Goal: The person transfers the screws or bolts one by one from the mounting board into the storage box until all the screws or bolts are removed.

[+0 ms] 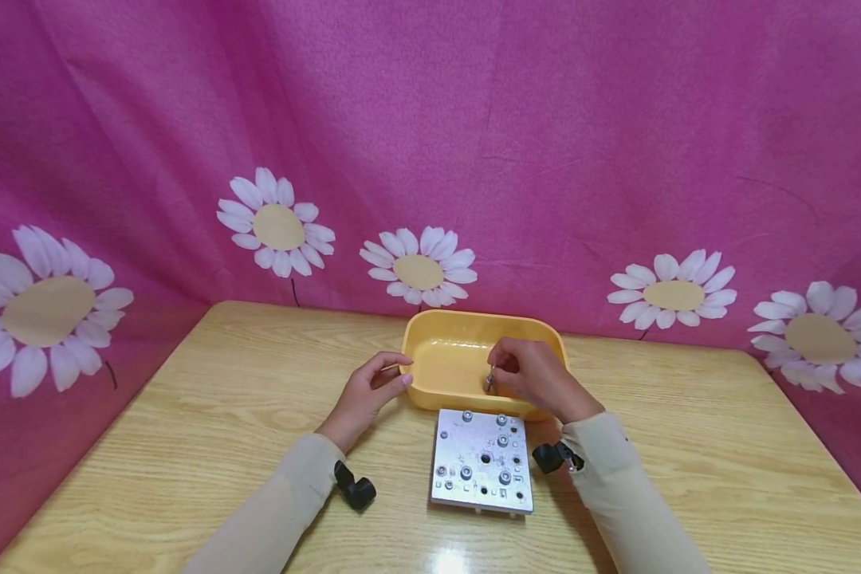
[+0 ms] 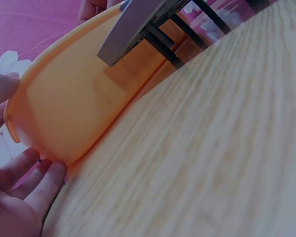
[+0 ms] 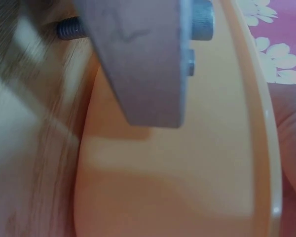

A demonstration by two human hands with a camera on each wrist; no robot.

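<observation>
A yellow plastic tub (image 1: 445, 398) stands on the table with its near wall behind a metal plate. At its left end my left hand (image 1: 366, 399) grips the wall; in the left wrist view the fingers (image 2: 52, 180) touch the outside of the tub (image 2: 64, 108). My right hand (image 1: 534, 375) reaches over the tub's right part and pinches a small shiny metal screw (image 1: 489, 383), its tip low inside the tub. The right wrist view shows only part of that hand (image 3: 292, 143), behind the rim; the screw is hidden there.
The square metal plate (image 1: 477, 446) carries several socket-head screws and holes. Threaded bolts (image 2: 163, 47) stick out below it. The wooden table (image 1: 258, 383) meets a pink cloth (image 1: 509, 159) with white daisies at the back. Black wrist mounts (image 1: 359, 490) sit on both sleeves.
</observation>
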